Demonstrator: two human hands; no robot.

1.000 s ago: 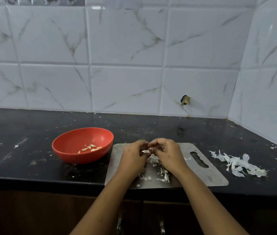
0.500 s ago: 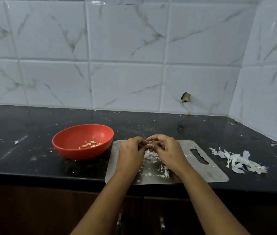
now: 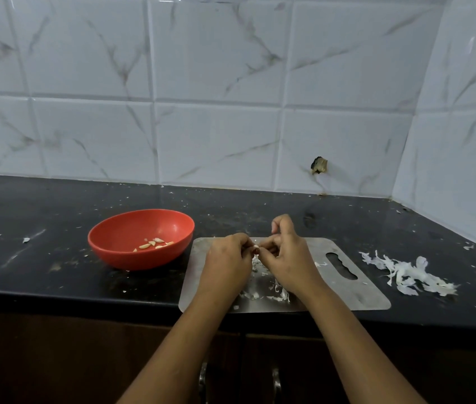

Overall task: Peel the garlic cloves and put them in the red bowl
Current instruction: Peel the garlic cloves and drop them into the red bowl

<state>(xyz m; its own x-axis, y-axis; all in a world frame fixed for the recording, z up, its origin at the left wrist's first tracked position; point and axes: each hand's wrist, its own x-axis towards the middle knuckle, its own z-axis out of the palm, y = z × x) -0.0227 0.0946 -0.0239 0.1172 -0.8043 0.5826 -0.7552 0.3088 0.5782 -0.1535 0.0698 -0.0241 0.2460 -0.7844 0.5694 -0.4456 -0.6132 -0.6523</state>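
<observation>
Clove (image 3: 256, 246) pinched between both hands (image 3: 255, 255) over board (image 3: 362, 295): small, slippery, papery skin; grip ends.

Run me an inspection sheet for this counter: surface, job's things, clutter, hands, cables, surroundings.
Surface: black countertop, flecked with scraps; steel cutting board at its front edge.
Job's things: red bowl left of the board, several peeled cloves inside; one garlic clove at the fingertips.
Clutter: pile of skins right of the board; loose skins on it.
Hands: left hand and right hand both pinch the clove above the board.
Cables: nothing seen.
Surroundings: white marbled wall tiles with a hole; cabinet doors below.
</observation>
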